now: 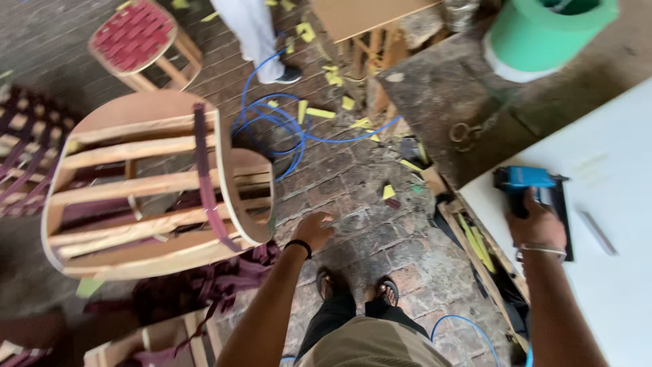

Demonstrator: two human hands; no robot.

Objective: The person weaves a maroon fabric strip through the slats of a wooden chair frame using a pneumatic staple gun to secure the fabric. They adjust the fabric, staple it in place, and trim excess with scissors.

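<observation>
A brick floor point(380, 224) is seen below, and on it, just beyond the outstretched left hand point(314, 230), a curved wooden chair frame point(149, 183) is laid on its side. One maroon webbing strap point(207, 183) is drawn across its slats; the remaining gaps are bare, so the webbing is judged barely begun, with most strips not yet laid. More maroon webbing point(217, 278) is heaped on the floor below and to the left of that hand. A white worktable point(611, 272) is set under the right hand point(538, 224), where a blue pneumatic stapler point(524, 182) is gripped by its handle, the fingers wrapped closed around it while it rests on the tabletop. A blue air hose point(285, 129) is coiled on the bricks beyond the left hand. That hand is held empty, fingers loosely spread and slightly curled, close to the rim of the frame without touching it. A finished stool with red woven seat point(136, 37) is stood well beyond the frame, and another person's leg point(255, 34) is seen near it. Yellow scraps point(319, 112) are scattered by the hose.
</observation>
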